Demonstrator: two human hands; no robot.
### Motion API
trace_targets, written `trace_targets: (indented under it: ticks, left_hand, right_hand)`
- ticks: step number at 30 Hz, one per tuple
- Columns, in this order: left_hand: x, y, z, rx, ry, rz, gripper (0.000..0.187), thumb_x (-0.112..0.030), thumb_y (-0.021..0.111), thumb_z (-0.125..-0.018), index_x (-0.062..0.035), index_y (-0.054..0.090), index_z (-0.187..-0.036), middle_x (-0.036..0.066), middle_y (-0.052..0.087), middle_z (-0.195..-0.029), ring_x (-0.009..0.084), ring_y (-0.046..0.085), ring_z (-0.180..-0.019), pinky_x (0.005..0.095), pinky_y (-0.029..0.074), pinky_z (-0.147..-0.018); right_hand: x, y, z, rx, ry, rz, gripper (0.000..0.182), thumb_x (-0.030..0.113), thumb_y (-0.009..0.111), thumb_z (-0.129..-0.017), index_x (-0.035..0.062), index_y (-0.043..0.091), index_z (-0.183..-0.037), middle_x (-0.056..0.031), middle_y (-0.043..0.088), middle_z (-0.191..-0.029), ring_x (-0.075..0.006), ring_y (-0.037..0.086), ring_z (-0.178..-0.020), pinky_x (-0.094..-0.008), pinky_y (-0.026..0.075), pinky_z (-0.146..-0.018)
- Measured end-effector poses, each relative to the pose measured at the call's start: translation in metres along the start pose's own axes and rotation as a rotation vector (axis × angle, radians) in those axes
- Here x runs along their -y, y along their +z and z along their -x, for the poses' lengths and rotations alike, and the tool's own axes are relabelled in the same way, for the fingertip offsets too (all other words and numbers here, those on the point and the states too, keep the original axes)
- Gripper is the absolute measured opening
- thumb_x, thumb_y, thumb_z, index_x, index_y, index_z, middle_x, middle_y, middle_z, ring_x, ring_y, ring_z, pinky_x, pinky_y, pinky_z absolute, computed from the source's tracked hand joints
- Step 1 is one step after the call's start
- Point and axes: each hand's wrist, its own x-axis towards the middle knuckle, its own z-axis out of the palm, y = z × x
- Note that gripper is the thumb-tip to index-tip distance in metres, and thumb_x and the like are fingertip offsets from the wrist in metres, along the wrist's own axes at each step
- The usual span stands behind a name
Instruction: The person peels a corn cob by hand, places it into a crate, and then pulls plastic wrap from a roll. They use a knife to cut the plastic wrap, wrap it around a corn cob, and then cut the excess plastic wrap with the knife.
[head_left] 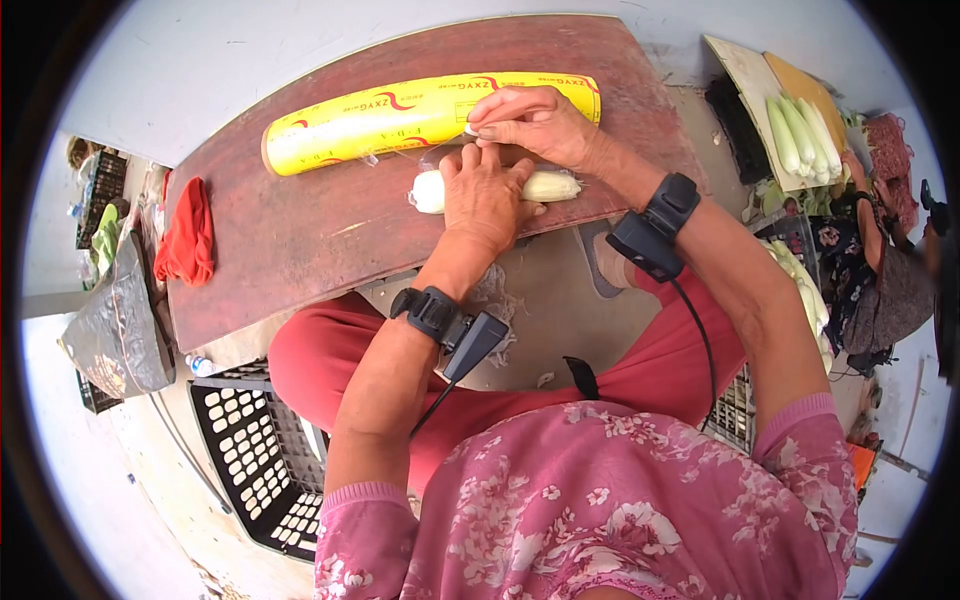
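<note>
A yellow printed roll of cling wrap [350, 118] lies across the red-brown table [330, 225]. In front of it is a pale, long vegetable [552, 186], perhaps corn, whitish at its left end and yellowish at the right. My left hand [482, 195] lies over its middle and grips it from above. My right hand [540, 125] is closed in a pinch just beyond the left fingers, at the near side of the roll. A small white bit shows at its fingertips, too small to name. Thin clear film [430, 157] stretches between the roll and the vegetable.
A red cloth [190, 235] lies at the table's left edge. Below are black plastic crates [262, 455]. On the right, long pale-green vegetables [803, 140] rest on a board, near another person in dark floral clothing [850, 250]. A grey bag [120, 320] stands at left.
</note>
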Motion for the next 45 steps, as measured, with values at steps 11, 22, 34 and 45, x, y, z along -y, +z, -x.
trace_targets:
  ticks: [11, 22, 34, 45]
  left_hand:
    - [0.000, -0.003, -0.004, 0.123, -0.039, 0.061, 0.055, -0.051, 0.073, -0.074, -0.0275, 0.064, -0.124, 0.013, 0.051, -0.132, 0.0320, 0.036, -0.131, 0.0477, 0.027, -0.102]
    - [0.001, 0.000, -0.001, 0.043, 0.002, -0.020, 0.051, -0.052, 0.071, -0.078, -0.0333, 0.061, -0.124, 0.009, 0.055, -0.123, 0.0264, 0.044, -0.118, 0.0451, 0.032, -0.092]
    - [0.000, 0.001, 0.007, -0.085, 0.034, 0.042, 0.044, -0.045, 0.076, -0.074, -0.0291, 0.064, -0.113, 0.010, 0.049, -0.124, 0.0267, 0.045, -0.113, 0.0443, 0.034, -0.092]
    - [0.000, 0.002, 0.009, -0.072, 0.028, 0.047, 0.044, -0.046, 0.076, -0.072, -0.0281, 0.065, -0.111, 0.008, 0.052, -0.111, 0.0259, 0.046, -0.108, 0.0442, 0.033, -0.091]
  right_hand:
    - [0.019, 0.008, -0.010, 0.058, -0.151, 0.269, 0.017, 0.007, 0.070, -0.082, 0.0000, 0.069, -0.097, -0.0063, 0.068, -0.097, -0.0181, 0.063, -0.090, -0.0289, 0.051, -0.083]
    - [0.016, 0.004, -0.006, 0.027, -0.088, 0.235, 0.015, 0.009, 0.070, -0.082, 0.0033, 0.070, -0.096, -0.0043, 0.068, -0.093, -0.0152, 0.064, -0.085, -0.0274, 0.052, -0.081]
    - [0.016, -0.004, -0.004, 0.049, 0.012, 0.241, 0.019, 0.013, 0.071, -0.085, 0.0024, 0.070, -0.100, -0.0036, 0.068, -0.096, -0.0139, 0.063, -0.090, -0.0262, 0.050, -0.083]
    - [0.012, -0.014, 0.007, 0.040, 0.014, 0.176, 0.015, 0.009, 0.070, -0.086, 0.0006, 0.070, -0.099, -0.0029, 0.069, -0.098, -0.0120, 0.063, -0.093, -0.0251, 0.049, -0.085]
